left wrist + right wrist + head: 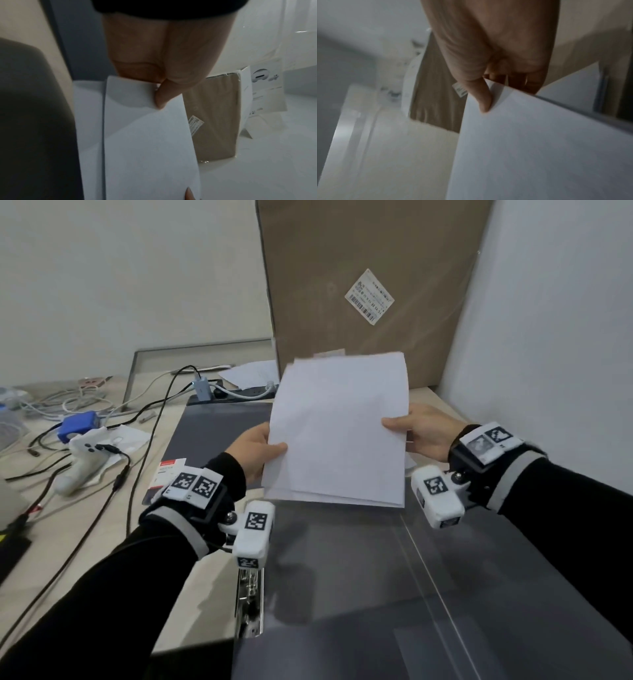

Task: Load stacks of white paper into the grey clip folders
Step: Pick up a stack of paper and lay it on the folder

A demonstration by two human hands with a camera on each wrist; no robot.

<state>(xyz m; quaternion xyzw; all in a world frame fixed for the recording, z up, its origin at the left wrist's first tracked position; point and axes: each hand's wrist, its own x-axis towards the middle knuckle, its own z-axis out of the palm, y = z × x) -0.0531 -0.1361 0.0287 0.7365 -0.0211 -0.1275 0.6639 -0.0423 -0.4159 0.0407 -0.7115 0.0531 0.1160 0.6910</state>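
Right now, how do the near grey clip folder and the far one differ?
The near clip folder lies open, its metal clip exposed at the left edge; the far clip folder shows no clip from here. The paper stack, held by both hands, hides part of the far one. Both are grey and lie flat.

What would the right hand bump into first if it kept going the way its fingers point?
The right hand points leftward across the paper stack it pinches. Carried straight on, it would likely meet the left hand holding the opposite edge, though depth is hard to judge.
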